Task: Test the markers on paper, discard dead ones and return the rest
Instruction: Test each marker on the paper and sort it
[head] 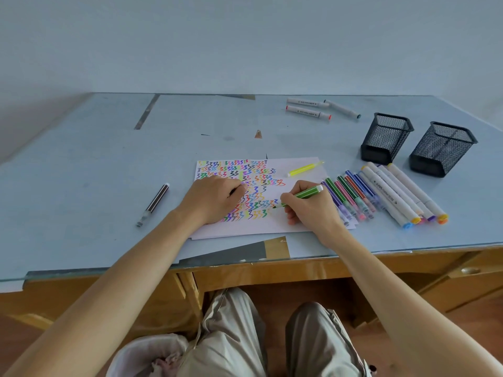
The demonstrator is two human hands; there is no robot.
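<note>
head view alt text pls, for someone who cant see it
A person's right hand presses a green marker to a squiggle-covered paper while the left hand rests on it. Markers lie in a row beside two black mesh cups.
</note>
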